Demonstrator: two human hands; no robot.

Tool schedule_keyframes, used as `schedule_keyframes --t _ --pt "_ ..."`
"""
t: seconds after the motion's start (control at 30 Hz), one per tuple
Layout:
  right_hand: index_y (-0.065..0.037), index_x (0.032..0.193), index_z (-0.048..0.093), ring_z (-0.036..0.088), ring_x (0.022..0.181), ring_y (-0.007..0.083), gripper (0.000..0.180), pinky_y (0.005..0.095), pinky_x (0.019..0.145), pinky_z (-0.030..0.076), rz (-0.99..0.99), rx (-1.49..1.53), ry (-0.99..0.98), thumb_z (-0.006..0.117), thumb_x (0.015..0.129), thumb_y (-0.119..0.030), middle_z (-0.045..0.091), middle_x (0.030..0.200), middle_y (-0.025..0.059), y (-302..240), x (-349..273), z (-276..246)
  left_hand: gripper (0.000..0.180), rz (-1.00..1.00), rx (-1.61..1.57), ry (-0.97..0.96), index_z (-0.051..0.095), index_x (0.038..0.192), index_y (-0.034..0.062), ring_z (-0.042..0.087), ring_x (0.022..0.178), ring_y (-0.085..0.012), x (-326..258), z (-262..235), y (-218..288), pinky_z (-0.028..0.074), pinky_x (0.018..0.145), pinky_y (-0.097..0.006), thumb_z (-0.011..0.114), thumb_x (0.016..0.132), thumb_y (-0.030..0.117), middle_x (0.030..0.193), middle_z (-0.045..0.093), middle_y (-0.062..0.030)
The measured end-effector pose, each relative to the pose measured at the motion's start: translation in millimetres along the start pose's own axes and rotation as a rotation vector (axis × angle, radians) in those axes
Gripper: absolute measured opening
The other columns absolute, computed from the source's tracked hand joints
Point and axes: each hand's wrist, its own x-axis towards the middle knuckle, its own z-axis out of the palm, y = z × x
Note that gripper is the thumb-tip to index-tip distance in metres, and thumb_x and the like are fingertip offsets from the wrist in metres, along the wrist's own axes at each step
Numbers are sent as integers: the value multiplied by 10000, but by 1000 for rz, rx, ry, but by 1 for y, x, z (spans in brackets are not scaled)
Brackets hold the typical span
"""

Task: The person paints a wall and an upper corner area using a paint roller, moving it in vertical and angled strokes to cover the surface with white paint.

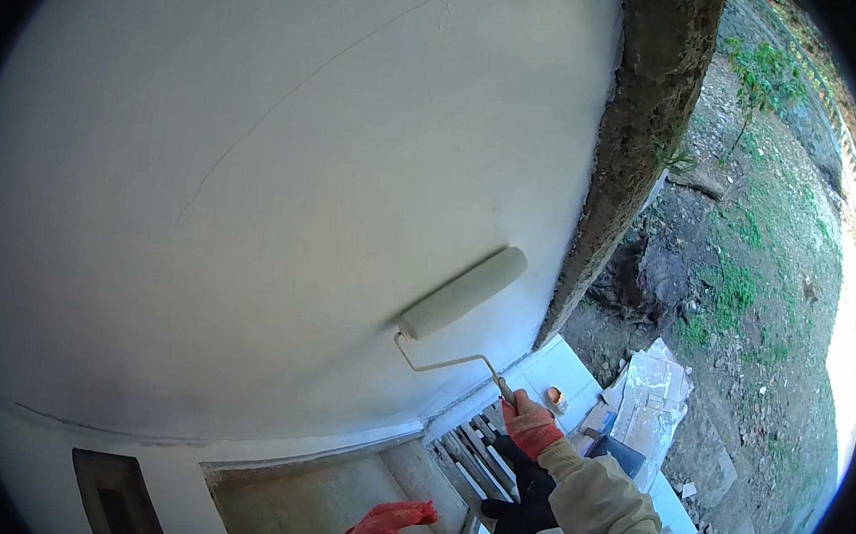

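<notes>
Here, roller (463, 292): pressed flat on the wall (256, 176), just left of its rough edge.
Right hand (530, 424): gloved fingers clamped on the roller's handle, below the wall.
Left hand (385, 532): gloved, low beneath the wall; fingers' state unclear.

The wall (256, 176) fills the left and middle of the view. The paint roller (463, 292) lies against it near its right edge, its handle running down to the right hand (530, 423). The left hand (385, 532) is at the lower edge, below the wall. Right of the wall's edge lies the ground (754, 290), with flat boards (652, 397) beside the wall's foot.
</notes>
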Motion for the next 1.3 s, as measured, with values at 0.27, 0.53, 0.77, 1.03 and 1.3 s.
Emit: schedule_keyframes --t 0.27,0.53,0.77,1.03,1.3 --pt "-62 986 583 622 810 408 410 480 678 481 338 -250 -278 532 877 -454 648 845 215 141 33 102 288 -162 11 62 585 1106 -35 616 943 -256 -2 -3 -75 505 828 -380 400 991 153 1080 611 -165" --pt "-82 1003 588 615 883 410 428 495 745 477 372 -212 -225 497 882 -481 646 889 218 148 27 125 315 -319 11 114 599 1111 -23 625 930 -210 -7 0 -72 487 836 -331 416 992 204 1037 636 -132" --pt "-110 1316 456 576 726 315 396 411 617 468 71 -268 -275 434 927 -183 588 850 137 10 -27 15 322 -325 -242 176 603 1134 6 612 922 -157 -6 -13 -24 480 800 -281 493 971 262 992 656 -90" --pt "-7 1265 513 627 888 233 346 301 730 512 -801 56 374 459 924 -24 647 1060 118 -207 -16 -110 283 -39 -355 102 622 1095 1 607 897 -145 9 -25 65 485 811 -273 511 965 228 963 654 -77" --pt "-77 1227 551 664 839 273 324 359 688 519 -1011 338 702 539 904 -54 665 943 157 -379 19 -182 265 206 -315 5 605 1114 -10 605 948 -173 -11 -49 137 482 844 -291 464 981 171 1070 626 -97"
